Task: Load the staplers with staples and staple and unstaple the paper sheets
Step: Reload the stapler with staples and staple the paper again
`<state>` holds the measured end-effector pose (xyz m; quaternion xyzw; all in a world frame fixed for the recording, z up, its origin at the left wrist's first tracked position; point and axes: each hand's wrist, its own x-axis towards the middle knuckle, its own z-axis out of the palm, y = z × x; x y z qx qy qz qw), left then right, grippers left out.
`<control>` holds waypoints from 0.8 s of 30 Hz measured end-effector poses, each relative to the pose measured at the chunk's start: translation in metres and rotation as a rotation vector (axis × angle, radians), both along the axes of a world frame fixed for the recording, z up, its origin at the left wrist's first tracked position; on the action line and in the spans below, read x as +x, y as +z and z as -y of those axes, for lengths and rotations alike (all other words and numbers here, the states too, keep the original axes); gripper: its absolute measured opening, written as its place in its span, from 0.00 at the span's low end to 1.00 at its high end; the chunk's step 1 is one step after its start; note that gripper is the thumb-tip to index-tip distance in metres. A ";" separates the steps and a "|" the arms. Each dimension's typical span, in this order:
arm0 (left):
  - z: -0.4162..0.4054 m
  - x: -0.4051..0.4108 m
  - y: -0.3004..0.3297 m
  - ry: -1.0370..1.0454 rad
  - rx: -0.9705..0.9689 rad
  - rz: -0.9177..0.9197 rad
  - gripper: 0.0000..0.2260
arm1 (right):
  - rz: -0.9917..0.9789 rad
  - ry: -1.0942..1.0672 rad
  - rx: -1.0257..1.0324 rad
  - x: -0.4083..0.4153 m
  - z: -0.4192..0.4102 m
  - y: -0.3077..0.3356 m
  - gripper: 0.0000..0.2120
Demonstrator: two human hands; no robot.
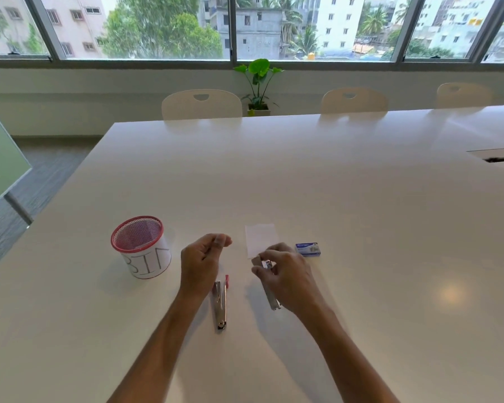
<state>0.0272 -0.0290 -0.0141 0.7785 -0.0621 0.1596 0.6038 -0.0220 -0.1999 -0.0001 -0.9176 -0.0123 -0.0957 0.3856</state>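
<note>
R hand (285,276) curled over a metal stapler (271,295), pinching near its front end. L hand (201,261) hovers w/ fingers loosely curled; can't tell if it pinches anything. 2nd stapler (221,305), red-tipped, flat on table (361,199) btwn forearms. Paper sheet (261,239) just beyond R hand, staple box (308,249) beside it. Red mesh bin (140,245) to the left.

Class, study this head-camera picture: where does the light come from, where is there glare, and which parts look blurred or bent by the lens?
Head view: daylight enters through the windows behind the table; a warm round glare spot sits on the tabletop at lower right; the right hand and the stapler it holds are motion-blurred; the window frames and table edges bow, showing wide-angle distortion.
</note>
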 end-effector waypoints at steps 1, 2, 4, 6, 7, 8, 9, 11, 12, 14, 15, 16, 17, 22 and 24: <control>0.004 0.000 0.002 -0.013 -0.016 -0.001 0.09 | -0.001 0.014 0.080 0.002 -0.001 0.002 0.08; 0.008 -0.001 0.005 -0.033 -0.031 -0.006 0.09 | -0.008 0.032 0.173 0.003 -0.001 0.005 0.09; 0.017 -0.002 0.008 -0.083 -0.040 -0.034 0.09 | -0.006 0.070 0.364 0.005 -0.003 0.011 0.07; 0.026 -0.003 0.011 -0.145 -0.046 -0.078 0.12 | 0.032 0.099 0.504 0.006 -0.006 0.018 0.04; 0.030 -0.004 0.013 -0.179 -0.065 -0.101 0.15 | 0.054 0.106 0.556 0.007 -0.007 0.021 0.06; 0.033 -0.006 0.015 -0.209 -0.096 -0.127 0.17 | 0.067 0.110 0.603 0.008 -0.008 0.022 0.08; 0.036 -0.008 0.016 -0.232 -0.135 -0.147 0.19 | 0.077 0.115 0.637 0.008 -0.009 0.024 0.08; 0.042 -0.012 0.017 -0.248 -0.204 -0.162 0.21 | 0.103 0.102 0.630 0.008 -0.012 0.026 0.06; 0.045 -0.014 0.017 -0.238 -0.225 -0.158 0.21 | 0.129 0.079 0.576 0.008 -0.014 0.025 0.05; 0.050 -0.017 0.016 -0.196 -0.236 -0.135 0.21 | 0.217 0.001 0.318 0.007 -0.017 0.022 0.07; 0.051 -0.018 0.015 -0.174 -0.230 -0.120 0.20 | 0.262 -0.043 0.159 0.006 -0.019 0.020 0.11; 0.052 -0.019 0.014 -0.157 -0.221 -0.106 0.19 | 0.307 -0.070 0.027 0.006 -0.022 0.018 0.14; 0.053 -0.019 0.014 -0.141 -0.209 -0.092 0.18 | 0.341 -0.076 -0.047 0.006 -0.024 0.017 0.16; 0.054 -0.017 0.013 0.029 -0.079 -0.066 0.23 | 0.505 -0.124 -0.225 0.006 -0.036 0.015 0.17; 0.054 -0.014 0.011 0.087 -0.199 -0.173 0.22 | 0.601 -0.147 -0.185 0.006 -0.038 0.020 0.14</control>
